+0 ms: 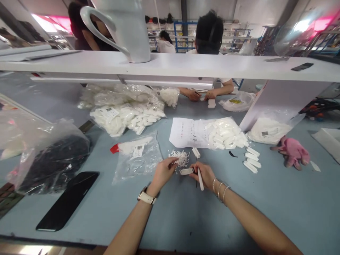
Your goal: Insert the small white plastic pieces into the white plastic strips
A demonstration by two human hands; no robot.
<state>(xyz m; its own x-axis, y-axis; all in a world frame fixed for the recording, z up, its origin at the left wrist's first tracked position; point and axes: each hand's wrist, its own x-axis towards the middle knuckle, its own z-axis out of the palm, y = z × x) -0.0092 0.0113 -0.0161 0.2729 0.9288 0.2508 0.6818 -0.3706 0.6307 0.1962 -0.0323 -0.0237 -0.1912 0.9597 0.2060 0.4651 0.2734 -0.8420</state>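
My left hand [165,173] is at the near left edge of a heap of small white pieces [181,158], its fingertips pinched together; whatever they hold is too small to name. My right hand [204,174] has its fingers closed round a white pen-like tool [200,180], which slants toward me. The fingertips of that hand also touch the right end of a small white perforated block [186,171], lying between both hands. Just behind the block, white strips [196,152] rest on the blue-grey table [170,219].
A black phone [68,201] and a bag of dark pieces [55,159] lie left. Bags of white parts [227,132] and a printed sheet [186,131] sit ahead, a pink glove [294,152] right. A shelf with a mug [132,32] crosses above; a person works opposite.
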